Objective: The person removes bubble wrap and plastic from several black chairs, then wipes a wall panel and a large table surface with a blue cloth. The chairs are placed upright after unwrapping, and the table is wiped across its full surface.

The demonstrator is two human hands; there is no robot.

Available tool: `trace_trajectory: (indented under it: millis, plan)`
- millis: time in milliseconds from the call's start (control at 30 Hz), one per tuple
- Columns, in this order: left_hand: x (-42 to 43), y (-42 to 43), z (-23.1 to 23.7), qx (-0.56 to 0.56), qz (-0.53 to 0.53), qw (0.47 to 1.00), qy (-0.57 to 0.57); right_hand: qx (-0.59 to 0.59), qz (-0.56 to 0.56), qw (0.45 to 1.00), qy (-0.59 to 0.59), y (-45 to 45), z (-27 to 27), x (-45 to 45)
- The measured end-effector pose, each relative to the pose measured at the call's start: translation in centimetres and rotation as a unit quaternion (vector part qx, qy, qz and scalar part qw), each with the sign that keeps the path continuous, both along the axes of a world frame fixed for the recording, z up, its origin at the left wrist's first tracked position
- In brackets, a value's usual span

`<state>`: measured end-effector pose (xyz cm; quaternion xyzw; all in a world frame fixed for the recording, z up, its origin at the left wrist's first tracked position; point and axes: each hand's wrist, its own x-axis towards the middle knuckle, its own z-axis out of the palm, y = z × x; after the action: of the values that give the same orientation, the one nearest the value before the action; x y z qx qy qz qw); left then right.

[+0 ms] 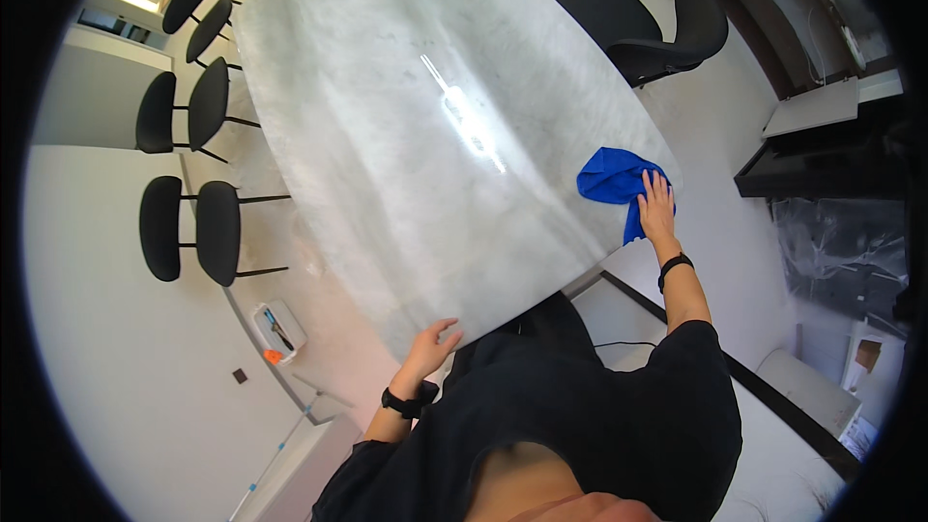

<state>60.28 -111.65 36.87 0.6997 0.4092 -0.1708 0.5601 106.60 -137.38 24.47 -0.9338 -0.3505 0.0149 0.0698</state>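
A glossy marble-look table (377,159), grey and white, stretches out before me. Near its right edge lies a crumpled blue cloth (611,177), with one corner hanging toward the rim. My right hand (657,209) rests on the cloth's right part, fingers stretched forward, holding it against the tabletop. At the near edge of the table is my left hand (432,349), empty, its fingers slightly bent and apart. Whether it touches the surface is hard to tell.
Several black chairs (217,223) line the left side. Another black chair (616,14) stands close to the table's far right edge. A white bin with tools (279,332) sits on the floor at left, near a pole (281,442). A dark cabinet (826,152) is at right.
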Motion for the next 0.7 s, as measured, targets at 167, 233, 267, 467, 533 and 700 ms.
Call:
trace_trajectory:
  millis: [167,233,267,467,533,700]
  plan:
    - [2.9,-4.0,-3.6,-0.08,0.044,0.995,-0.028,0.013,0.083,0.996,0.006,-0.6,0.4,1.3]
    - [5.3,-4.9,-3.7,-0.081,0.085,0.992,-0.042,-0.009,0.13,0.991,0.029,-0.6,1.0,2.9]
    - [6.9,-5.2,-3.5,-0.074,0.072,0.994,-0.042,-0.017,0.173,0.984,0.028,-0.4,1.4,4.0]
    - [21.9,-9.8,-2.7,-0.055,0.037,0.997,-0.032,-0.028,0.394,0.916,0.065,1.6,3.3,13.3]
    - [27.1,-12.1,-2.0,-0.062,0.034,0.997,-0.011,0.002,0.457,0.886,0.083,2.6,3.6,16.2]
    - [37.1,-15.7,-0.3,-0.044,0.086,0.995,-0.031,0.046,0.546,0.831,0.094,5.4,3.9,20.7]
